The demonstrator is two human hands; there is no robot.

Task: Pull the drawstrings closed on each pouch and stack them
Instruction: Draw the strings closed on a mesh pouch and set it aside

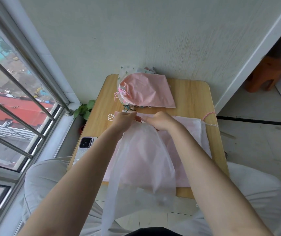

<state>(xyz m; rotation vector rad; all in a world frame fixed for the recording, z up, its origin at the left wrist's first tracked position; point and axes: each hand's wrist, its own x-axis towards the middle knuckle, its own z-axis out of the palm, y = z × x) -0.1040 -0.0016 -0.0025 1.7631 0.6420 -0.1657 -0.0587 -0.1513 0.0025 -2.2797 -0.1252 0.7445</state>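
Hands: left hand [123,120] and right hand [160,120] both pinch the top edge.
White pouch [144,155]: hangs below them.

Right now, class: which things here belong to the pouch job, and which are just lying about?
Part of the job:
white pouch held by left hand and right hand
pink pouch on the stack
flat pouches underneath

Lying about:
phone
plant
stool

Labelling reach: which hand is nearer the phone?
Left. The left hand is up and right of the phone; the right hand lies farther right, beyond it.
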